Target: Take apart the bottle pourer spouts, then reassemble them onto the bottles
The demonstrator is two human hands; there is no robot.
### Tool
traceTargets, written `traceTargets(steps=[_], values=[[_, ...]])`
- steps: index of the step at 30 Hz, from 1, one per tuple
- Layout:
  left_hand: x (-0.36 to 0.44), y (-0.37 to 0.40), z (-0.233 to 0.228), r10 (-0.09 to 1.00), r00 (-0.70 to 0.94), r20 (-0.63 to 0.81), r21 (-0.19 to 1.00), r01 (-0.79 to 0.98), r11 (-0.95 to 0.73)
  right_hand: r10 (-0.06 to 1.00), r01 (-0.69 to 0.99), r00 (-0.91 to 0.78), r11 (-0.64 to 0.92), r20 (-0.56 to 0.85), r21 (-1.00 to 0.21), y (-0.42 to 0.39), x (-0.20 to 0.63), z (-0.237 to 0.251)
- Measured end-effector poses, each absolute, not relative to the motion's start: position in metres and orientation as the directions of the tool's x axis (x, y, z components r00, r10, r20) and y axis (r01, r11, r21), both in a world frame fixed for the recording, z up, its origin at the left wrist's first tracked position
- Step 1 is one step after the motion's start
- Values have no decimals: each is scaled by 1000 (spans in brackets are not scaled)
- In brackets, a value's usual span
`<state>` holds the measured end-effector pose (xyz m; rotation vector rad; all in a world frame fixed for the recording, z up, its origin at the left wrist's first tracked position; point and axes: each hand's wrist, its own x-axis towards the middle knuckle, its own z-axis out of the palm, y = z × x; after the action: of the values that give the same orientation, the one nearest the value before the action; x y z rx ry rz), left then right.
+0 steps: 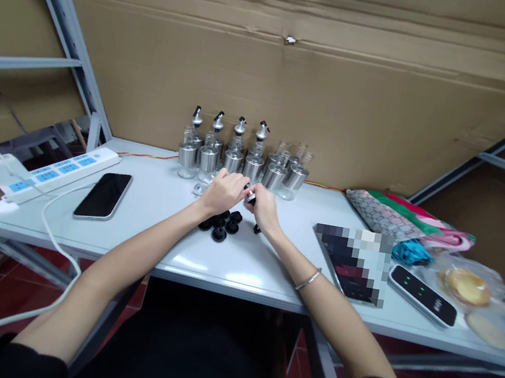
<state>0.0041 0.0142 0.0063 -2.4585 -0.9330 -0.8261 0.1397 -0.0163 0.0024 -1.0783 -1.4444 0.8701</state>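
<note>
My left hand point(225, 193) and my right hand point(263, 207) meet over the middle of the table, both closed on a small silver-and-black pourer spout point(250, 197). Fingers cover most of the spout. Just below my left hand lies a cluster of black rubber stoppers point(219, 233). A small black part point(257, 229) sits under my right wrist. Behind the hands stand rows of glass oil bottles point(232, 161) with steel sleeves. Several at the back left carry silver pourer tops point(240, 126) with black tips; the front ones have bare necks. A clear round piece point(199, 188) rests left of my left hand.
On the left are a white power strip point(66, 169) with a cable and a phone point(103, 195). To the right lie a partly blurred tablet-like item point(351, 263), a black-and-white device point(422, 295), folded cloth point(388, 218) and bagged food point(467, 287). Cardboard point(297, 93) walls the back.
</note>
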Motion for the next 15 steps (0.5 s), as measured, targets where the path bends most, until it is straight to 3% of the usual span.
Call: traceTargets(steps=[3,6,11,15], values=[[6,13,6,456,612,646,-140,683,-717,934,188,6,350,358,-918,-15,139,1],[6,13,5,461,584,668,-48,653,-756,900,265,-10,423,436,-867,-15,143,1],[-2,20,4,604,292,741,340,612,-714,794,502,-183,583,580,-640,-21,154,5],[-9,26,6,739,123,662,632,439,-639,824,432,-142,550,548,-715,-17,159,7]])
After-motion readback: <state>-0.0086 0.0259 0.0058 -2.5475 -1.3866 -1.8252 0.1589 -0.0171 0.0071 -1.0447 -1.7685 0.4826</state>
